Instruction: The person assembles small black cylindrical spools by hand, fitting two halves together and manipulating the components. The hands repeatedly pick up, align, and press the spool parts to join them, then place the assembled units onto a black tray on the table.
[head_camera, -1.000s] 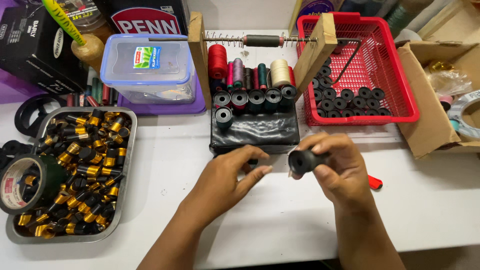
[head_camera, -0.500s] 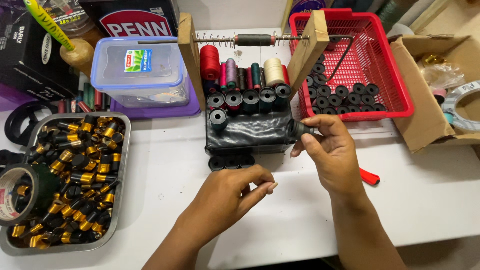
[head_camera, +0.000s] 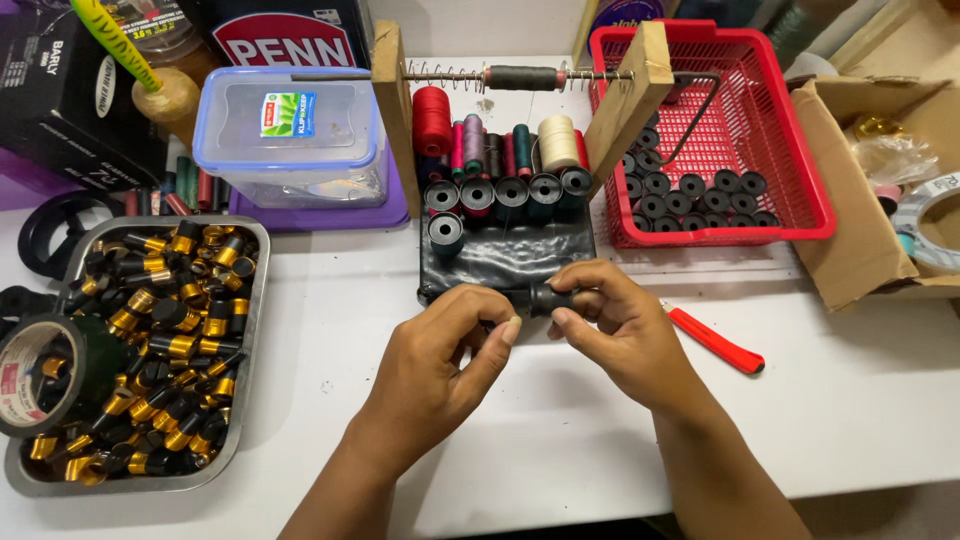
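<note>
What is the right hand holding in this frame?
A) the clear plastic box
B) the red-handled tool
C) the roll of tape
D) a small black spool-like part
D: the right hand pinches a small black spool-like part in its fingertips, while the red-handled tool lies apart on the white table and the left hand sits close beside the part.

Two bare forearms, left hand (head_camera: 432, 362), right hand (head_camera: 612, 335), no sleeves

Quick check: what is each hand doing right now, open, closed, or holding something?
Left hand: fingers curled, fingertips close to the small black cylindrical part; whether it grips anything cannot be told.
Right hand: closed on the small black cylindrical part.
</note>
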